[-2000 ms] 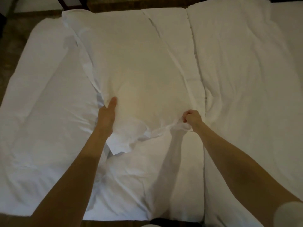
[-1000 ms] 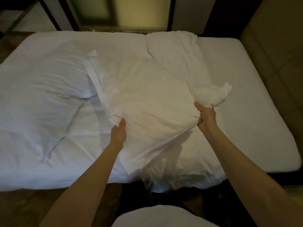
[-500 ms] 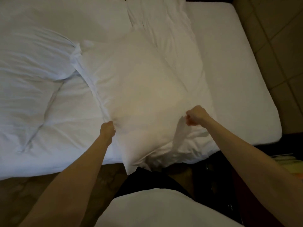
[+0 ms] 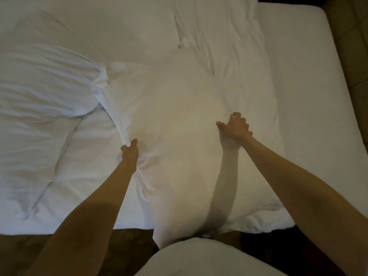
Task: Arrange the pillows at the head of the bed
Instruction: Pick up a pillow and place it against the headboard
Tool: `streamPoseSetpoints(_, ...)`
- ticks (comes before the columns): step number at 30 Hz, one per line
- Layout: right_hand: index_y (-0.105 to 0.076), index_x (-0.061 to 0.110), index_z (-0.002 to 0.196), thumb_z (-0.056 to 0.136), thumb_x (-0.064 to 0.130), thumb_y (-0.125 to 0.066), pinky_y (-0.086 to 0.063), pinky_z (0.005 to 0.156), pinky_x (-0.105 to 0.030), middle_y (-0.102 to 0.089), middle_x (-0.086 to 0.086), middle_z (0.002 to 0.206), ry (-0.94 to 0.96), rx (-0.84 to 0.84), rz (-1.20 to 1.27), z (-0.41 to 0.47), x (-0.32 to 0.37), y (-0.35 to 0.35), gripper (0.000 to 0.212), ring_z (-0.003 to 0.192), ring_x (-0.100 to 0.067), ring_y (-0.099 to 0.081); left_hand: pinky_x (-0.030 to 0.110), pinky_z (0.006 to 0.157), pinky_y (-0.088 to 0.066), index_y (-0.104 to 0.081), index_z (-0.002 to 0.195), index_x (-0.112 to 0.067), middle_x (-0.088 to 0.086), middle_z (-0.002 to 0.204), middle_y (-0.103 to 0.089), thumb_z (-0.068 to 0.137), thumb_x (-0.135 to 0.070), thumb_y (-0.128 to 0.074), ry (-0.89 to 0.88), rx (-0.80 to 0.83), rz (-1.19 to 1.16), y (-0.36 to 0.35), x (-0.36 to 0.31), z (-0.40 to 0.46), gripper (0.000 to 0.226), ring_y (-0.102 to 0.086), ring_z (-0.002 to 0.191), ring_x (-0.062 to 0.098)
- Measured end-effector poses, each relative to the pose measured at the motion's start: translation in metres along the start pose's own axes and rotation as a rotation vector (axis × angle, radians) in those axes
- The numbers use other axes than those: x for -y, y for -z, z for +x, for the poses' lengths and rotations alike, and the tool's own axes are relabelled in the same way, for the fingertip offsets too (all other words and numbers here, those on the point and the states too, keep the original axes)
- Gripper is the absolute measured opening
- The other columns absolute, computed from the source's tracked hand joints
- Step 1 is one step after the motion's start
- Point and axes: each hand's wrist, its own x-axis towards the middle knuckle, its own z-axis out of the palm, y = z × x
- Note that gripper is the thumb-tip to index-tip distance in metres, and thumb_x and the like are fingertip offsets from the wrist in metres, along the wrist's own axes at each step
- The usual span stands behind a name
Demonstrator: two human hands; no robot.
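Note:
A large white pillow [image 4: 171,120] lies lengthwise on the white bed [image 4: 304,80], its near end hanging over the bed's front edge. My left hand [image 4: 130,151] pinches the pillowcase fabric at the pillow's left side. My right hand [image 4: 236,126] hovers over the pillow's right side with fingers apart and holds nothing. A second white pillow [image 4: 41,82] lies at the left, its corner touching the first pillow's far left corner.
A rumpled white duvet [image 4: 225,42] runs from the far edge toward the right side of the pillow. Dark floor [image 4: 23,253] shows below the bed's front edge. A tan tiled surface [image 4: 352,36] borders the bed at the right.
My right hand has let go of the pillow's right edge and opened. The pillow has settled flatter on the bed. The view has dropped closer to the bed.

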Motion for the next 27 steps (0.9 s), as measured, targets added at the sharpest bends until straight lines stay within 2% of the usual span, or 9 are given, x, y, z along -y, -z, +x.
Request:
streamPoseSetpoints(3,-0.027,0.011,0.140,0.067,0.081,-0.051,-0.028,0.106,-0.055,-0.042,-0.017,0.142,-0.107,0.178,0.029,0.012,-0.003,-0.002,0.104,0.129,-0.036,-0.041,0.046,0.114,-0.033,-0.036,0.143,-0.008,0.016,0.147,-0.042,0.093,-0.055,-0.042,0.070,0.121,-0.066,-0.006,0.006,0.014,0.069,-0.042,0.134,0.034)
streamPoseSetpoints(5,-0.023,0.008,0.143,0.072,0.079,-0.049,-0.027,0.108,-0.054,-0.043,-0.017,0.144,-0.128,0.231,0.043,0.021,-0.010,-0.001,0.104,0.130,-0.039,-0.042,0.040,0.104,-0.043,-0.051,0.132,-0.015,0.007,0.129,-0.057,0.091,-0.059,-0.043,0.114,0.200,-0.168,-0.011,0.008,0.015,0.061,-0.055,0.117,0.028)
streamPoseSetpoints(7,-0.024,0.004,0.142,0.073,0.076,-0.053,-0.035,0.107,-0.052,-0.044,-0.018,0.143,-0.133,0.262,0.104,0.023,-0.013,-0.003,0.104,0.127,-0.042,-0.045,0.038,0.088,-0.050,-0.058,0.119,-0.021,0.005,0.105,-0.062,0.085,-0.067,-0.044,0.135,0.213,-0.238,-0.017,0.006,0.014,0.059,-0.060,0.095,0.023)
streamPoseSetpoints(9,-0.024,0.002,0.142,0.072,0.074,-0.058,-0.038,0.106,-0.051,-0.041,-0.017,0.145,-0.123,0.303,0.152,0.022,-0.015,-0.004,0.106,0.129,-0.041,-0.043,0.042,0.100,-0.047,-0.057,0.128,-0.020,0.004,0.116,-0.064,0.081,-0.070,-0.047,0.125,0.203,-0.281,-0.024,0.002,0.009,0.069,-0.060,0.107,0.024)
streamPoseSetpoints(12,-0.024,0.003,0.142,0.069,0.069,-0.066,-0.040,0.104,-0.049,-0.041,-0.016,0.145,-0.122,0.348,0.289,0.021,-0.013,0.003,0.107,0.130,-0.038,-0.042,0.042,0.110,-0.039,-0.038,0.145,-0.016,0.006,0.141,-0.052,0.084,-0.063,-0.051,0.033,0.150,-0.376,-0.036,-0.010,-0.003,0.078,-0.051,0.126,0.028)
streamPoseSetpoints(15,-0.040,0.007,0.136,0.068,0.056,-0.075,-0.047,0.099,-0.045,-0.051,-0.012,0.137,-0.070,0.312,0.439,0.020,-0.009,0.018,0.091,0.122,-0.032,-0.051,0.040,0.109,-0.039,-0.024,0.150,-0.013,0.008,0.144,-0.046,0.086,-0.055,-0.056,-0.038,0.037,-0.427,-0.043,-0.024,-0.026,0.083,-0.048,0.128,0.029)
streamPoseSetpoints(19,-0.058,0.013,0.124,0.078,0.039,-0.071,-0.051,0.094,-0.045,-0.065,-0.008,0.119,0.117,0.191,0.503,0.021,0.000,0.050,0.054,0.108,-0.028,-0.061,0.038,0.102,-0.046,-0.049,0.135,-0.009,0.007,0.130,-0.060,0.089,-0.047,-0.056,-0.200,-0.018,-0.460,-0.036,-0.041,-0.052,0.061,-0.057,0.118,0.028)
streamPoseSetpoints(22,-0.057,0.010,0.120,0.081,0.033,-0.067,-0.050,0.091,-0.043,-0.065,-0.011,0.119,0.222,0.075,0.479,0.025,0.009,0.086,0.046,0.106,-0.030,-0.060,0.033,0.087,-0.053,-0.064,0.113,-0.015,0.003,0.110,-0.069,0.092,-0.041,-0.055,-0.373,0.029,-0.514,-0.036,-0.065,-0.073,0.035,-0.063,0.106,0.025)
streamPoseSetpoints(27,-0.055,0.013,0.095,0.082,0.029,-0.065,-0.042,0.073,-0.036,-0.062,-0.003,0.095,0.327,-0.075,0.502,0.044,0.005,0.159,0.023,0.087,-0.023,-0.056,0.023,0.073,-0.055,-0.063,0.119,-0.005,0.001,0.096,-0.068,0.091,-0.045,-0.056,-0.501,0.081,-0.506,-0.063,-0.116,-0.112,0.050,-0.065,0.089,0.019)
